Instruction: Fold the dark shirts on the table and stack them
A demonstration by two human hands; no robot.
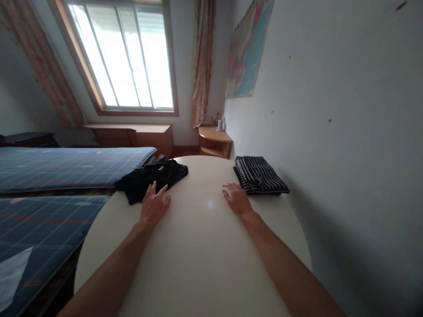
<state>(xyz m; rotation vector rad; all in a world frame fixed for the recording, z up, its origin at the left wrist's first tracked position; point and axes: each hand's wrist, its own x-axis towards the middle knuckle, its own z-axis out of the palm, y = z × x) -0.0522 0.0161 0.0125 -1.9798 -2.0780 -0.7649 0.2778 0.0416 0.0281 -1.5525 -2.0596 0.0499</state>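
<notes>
On the left of the white round table [205, 246] lies a rumpled dark garment [132, 184], partly over the table's edge. My left hand [155, 203] is open with fingers spread at its near side; whether the fingertips touch the cloth I cannot tell. To the right sits a neatly folded black garment with white stripes [262, 175]. Just left of that folded garment is my right hand [237, 199], its fingers apart and slightly curled, holding nothing. Bare tabletop separates the two hands.
Two plaid mattresses [66, 169] lie along the left side, close to the table. A plain wall [346, 176] rises at the right. Farther back stand a wooden desk [158, 128] under the window and a corner shelf [214, 135] with small items on it.
</notes>
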